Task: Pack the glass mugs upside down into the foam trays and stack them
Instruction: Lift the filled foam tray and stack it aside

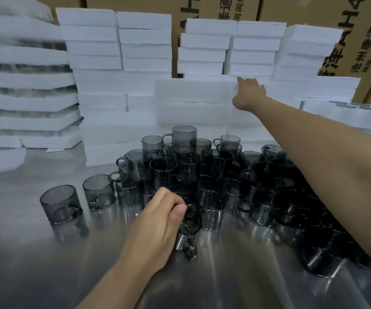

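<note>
1 mug in left hand; right hand grips foam tray.

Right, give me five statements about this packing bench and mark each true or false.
1. The left grip pinches a smoky grey glass mug. True.
2. The right grip holds a cardboard box. False: it holds a white foam tray by its end.
3. The loose mugs stand on a shiny metal table. True.
4. Every loose mug stands directly on the table. False: some at the back sit on top of others.
5. Brown cardboard boxes stand behind the stacked foam trays. True.
</note>
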{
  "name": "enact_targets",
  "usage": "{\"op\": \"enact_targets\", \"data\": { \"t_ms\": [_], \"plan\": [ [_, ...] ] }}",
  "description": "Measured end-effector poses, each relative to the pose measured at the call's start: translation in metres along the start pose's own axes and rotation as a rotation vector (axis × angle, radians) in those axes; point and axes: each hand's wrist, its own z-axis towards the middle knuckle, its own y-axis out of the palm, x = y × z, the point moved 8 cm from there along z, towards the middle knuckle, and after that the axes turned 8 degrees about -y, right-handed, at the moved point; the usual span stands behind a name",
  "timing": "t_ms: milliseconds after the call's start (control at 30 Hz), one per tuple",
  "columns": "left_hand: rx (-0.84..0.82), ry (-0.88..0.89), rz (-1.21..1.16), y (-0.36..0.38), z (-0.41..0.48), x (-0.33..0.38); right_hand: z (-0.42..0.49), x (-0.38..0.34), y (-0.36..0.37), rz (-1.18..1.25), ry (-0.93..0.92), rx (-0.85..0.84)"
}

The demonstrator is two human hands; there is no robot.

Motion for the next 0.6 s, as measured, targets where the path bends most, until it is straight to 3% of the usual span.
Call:
{"op": "enact_targets", "data": {
  "t_ms": [167,233,300,367,433,533,600],
  "plan": [
    [-0.009,0.006,0.044,0.001,0.001,0.004,-0.004,0.005,0.005,-0.058,0.027,0.056],
    [-0.021,0.0,0.078,0.002,0.001,0.006,-0.011,-0.017,-0.01,0.013,0.016,0.193],
    [-0.032,-0.008,0.103,0.002,0.001,0.008,-0.016,-0.074,-0.029,0.139,-0.154,0.362],
    [-0.046,-0.019,0.133,0.003,0.001,0.008,-0.022,-0.151,-0.029,0.283,-0.399,0.264],
    [-0.073,-0.035,0.164,0.003,0.002,0.008,-0.033,-0.225,-0.011,0.267,-0.615,0.035],
    [-0.11,-0.05,0.197,0.003,0.001,0.009,-0.048,-0.297,0.028,0.049,-0.725,-0.261],
    [-0.127,-0.05,0.215,0.003,0.001,0.01,-0.051,-0.32,0.048,-0.071,-0.734,-0.307]
  ]
}}
